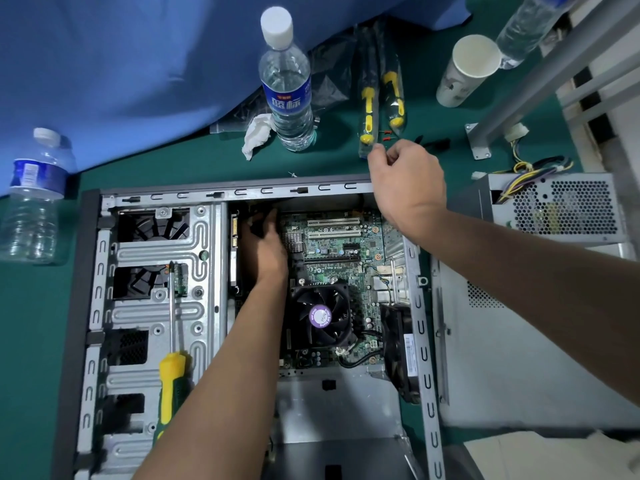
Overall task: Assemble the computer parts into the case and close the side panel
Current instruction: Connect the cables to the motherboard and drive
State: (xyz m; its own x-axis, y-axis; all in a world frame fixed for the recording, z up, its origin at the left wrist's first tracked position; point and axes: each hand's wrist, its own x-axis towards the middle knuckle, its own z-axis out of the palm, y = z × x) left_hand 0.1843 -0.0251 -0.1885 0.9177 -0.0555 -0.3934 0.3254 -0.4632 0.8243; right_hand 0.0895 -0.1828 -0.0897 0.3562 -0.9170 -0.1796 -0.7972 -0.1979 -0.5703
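- The open computer case lies flat on a green table, with the circuit board and its fan inside.
- The left hand reaches down between the drive cage and the board; its fingers curl around a dark part, unclear which.
- The right hand hangs over the case's far edge, fingertips pinched together; what they hold cannot be told.
- A yellow-handled screwdriver rests on the drive cage.
- The side panel lies just right of the case.
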